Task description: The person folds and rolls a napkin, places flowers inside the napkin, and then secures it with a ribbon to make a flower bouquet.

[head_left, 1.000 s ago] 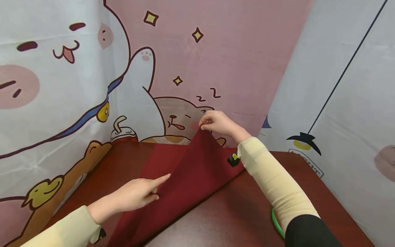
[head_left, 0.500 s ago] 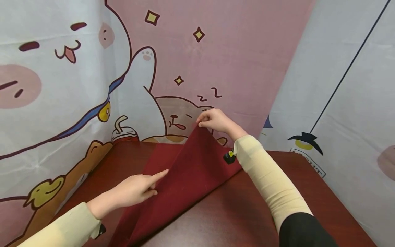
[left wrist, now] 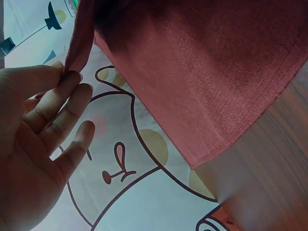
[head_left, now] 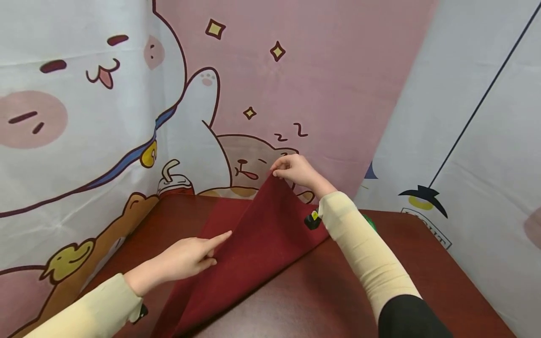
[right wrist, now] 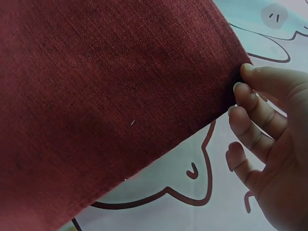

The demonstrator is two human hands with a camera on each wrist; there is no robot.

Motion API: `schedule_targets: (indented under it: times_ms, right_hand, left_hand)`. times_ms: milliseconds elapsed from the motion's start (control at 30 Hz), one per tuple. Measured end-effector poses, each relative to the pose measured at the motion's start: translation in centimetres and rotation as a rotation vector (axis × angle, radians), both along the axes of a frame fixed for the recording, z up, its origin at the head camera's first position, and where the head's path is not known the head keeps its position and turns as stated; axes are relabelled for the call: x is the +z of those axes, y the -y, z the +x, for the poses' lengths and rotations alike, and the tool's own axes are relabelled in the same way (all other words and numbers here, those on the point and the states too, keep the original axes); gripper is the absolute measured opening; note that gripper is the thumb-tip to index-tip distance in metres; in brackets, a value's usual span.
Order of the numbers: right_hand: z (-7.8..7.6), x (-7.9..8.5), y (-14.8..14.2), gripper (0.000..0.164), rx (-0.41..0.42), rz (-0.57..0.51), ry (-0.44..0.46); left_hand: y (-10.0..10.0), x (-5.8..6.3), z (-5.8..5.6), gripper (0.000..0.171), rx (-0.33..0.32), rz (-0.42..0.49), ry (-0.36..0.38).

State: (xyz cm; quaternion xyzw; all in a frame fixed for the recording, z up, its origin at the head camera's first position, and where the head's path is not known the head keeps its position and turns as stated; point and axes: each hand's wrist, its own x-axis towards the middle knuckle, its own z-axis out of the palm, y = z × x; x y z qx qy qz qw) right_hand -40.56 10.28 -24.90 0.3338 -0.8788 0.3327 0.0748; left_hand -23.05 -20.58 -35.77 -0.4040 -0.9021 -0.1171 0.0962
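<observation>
A dark red cloth point(head_left: 253, 253) slants over the table, its near corner running off the bottom of the head view and its far corner lifted before the backdrop. My right hand point(head_left: 297, 170) pinches that raised corner between thumb and forefinger; in the right wrist view the other fingers point(right wrist: 243, 126) are loosely bent beside it. Farther down the lifted edge, my left hand point(head_left: 186, 260) points across to the cloth. The left wrist view shows a narrow fold of the cloth point(left wrist: 83, 41) between thumb and fingertips of the left hand point(left wrist: 41, 122).
A brown wooden table point(head_left: 422, 263) lies beneath the cloth. Behind and beside it hangs a cartoon-printed backdrop point(head_left: 329, 84). Part of a green object point(head_left: 369, 221) shows past my right sleeve. Black wrist devices point(head_left: 312, 219) sit under both cuffs.
My right hand has moved slightly left with the cloth corner, then stays nearly still. The left hand has shifted up a little. The green object now shows on the far side of my right forearm.
</observation>
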Motion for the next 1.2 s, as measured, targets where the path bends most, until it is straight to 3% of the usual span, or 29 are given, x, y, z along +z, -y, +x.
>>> schedule_targets:
  times_ms: [400, 800, 967, 1200]
  right_hand:
    - [-1.2, -1.4, 1.0, 0.016, -0.049, -0.084, 0.008]
    - [-2.1, -3.4, 2.3, 0.012, -0.109, -0.169, 0.033]
    - [-2.4, -4.0, 2.8, 0.013, -0.116, -0.212, 0.08]
    - [-2.9, -4.7, 4.0, 0.01, -0.128, -0.27, 0.081]
  left_hand:
    - [0.8, -0.4, -0.7, 0.075, 0.034, 0.028, 0.016]
    - [1.3, -1.6, -1.6, 0.073, 0.042, 0.06, -0.006]
    - [1.5, -1.8, -1.7, 0.063, 0.042, 0.062, 0.007]
    - [2.0, -2.1, -1.7, 0.048, 0.072, 0.046, -0.002]
